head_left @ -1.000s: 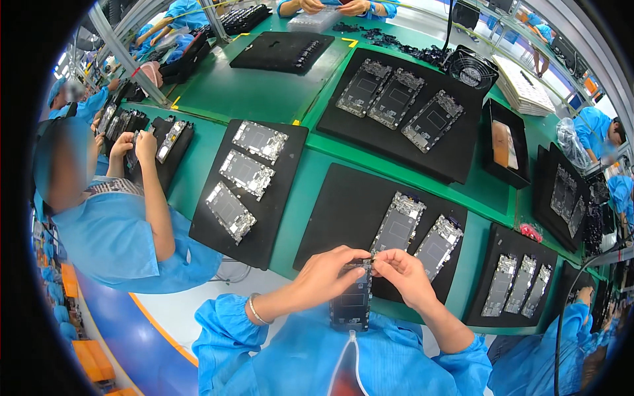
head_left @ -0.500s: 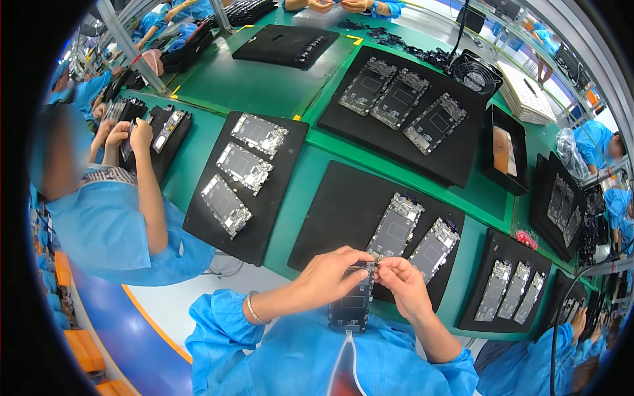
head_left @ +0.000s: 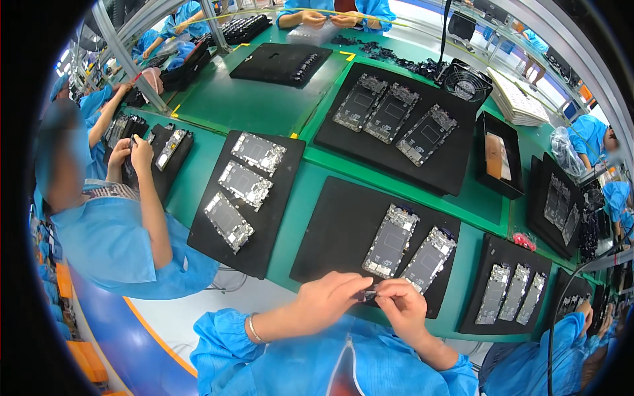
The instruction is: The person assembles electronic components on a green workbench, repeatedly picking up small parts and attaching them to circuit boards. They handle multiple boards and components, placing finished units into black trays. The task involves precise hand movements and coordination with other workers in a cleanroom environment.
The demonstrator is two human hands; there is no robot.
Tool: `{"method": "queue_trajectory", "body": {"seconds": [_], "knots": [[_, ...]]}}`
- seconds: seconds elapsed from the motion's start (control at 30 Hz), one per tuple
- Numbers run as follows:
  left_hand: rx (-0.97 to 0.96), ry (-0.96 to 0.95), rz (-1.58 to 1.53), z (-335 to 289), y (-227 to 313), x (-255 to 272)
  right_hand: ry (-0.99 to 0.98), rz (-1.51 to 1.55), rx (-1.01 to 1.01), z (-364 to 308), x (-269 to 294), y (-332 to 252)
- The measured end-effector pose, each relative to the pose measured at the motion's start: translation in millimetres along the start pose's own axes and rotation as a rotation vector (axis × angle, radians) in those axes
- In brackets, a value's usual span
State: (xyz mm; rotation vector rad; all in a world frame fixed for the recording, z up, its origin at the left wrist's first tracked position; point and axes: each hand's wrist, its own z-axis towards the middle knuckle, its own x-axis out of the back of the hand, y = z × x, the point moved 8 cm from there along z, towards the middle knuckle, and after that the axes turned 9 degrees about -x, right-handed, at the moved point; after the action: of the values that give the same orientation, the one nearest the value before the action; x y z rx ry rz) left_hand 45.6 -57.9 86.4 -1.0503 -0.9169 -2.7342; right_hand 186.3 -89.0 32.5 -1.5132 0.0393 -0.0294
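My left hand (head_left: 330, 303) grips an opened phone frame (head_left: 365, 297) close to my body; only its dark upper end shows between the fingers. Thumb and forefinger of my right hand (head_left: 404, 309) pinch together at that same end, and what lies between them is too small to make out. Just beyond, a black foam mat (head_left: 333, 224) carries two more opened phone frames: one on the left (head_left: 391, 241) and a slanted one (head_left: 429, 259) beside it. Both are dark with silvery parts along their upper ends and sides.
On the left lies a black mat (head_left: 281, 211) with three phone frames; another mat (head_left: 475, 148) with three lies on the raised green ledge. A fan (head_left: 465, 82) and an open black box (head_left: 518, 178) stand at the far right. A co-worker (head_left: 112, 224) sits at left.
The phone frame in my hands has tipped from lying face-up in view to nearly hidden. Both hands have come lower in the picture, and the table also appears slightly lower.
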Motion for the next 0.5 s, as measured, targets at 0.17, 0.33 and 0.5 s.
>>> {"method": "queue_trajectory", "body": {"seconds": [0.17,0.33,0.5], "knots": [[-0.196,0.01,0.07,-9,12,5,-0.016,-0.151,0.16,-5,-5,-13],[-0.155,0.086,0.04,-21,21,1,-0.046,-0.129,0.184,-15,-4,-11],[-0.176,0.08,-0.008,-28,26,-5,-0.141,-0.155,0.125,-15,1,-20]]}}
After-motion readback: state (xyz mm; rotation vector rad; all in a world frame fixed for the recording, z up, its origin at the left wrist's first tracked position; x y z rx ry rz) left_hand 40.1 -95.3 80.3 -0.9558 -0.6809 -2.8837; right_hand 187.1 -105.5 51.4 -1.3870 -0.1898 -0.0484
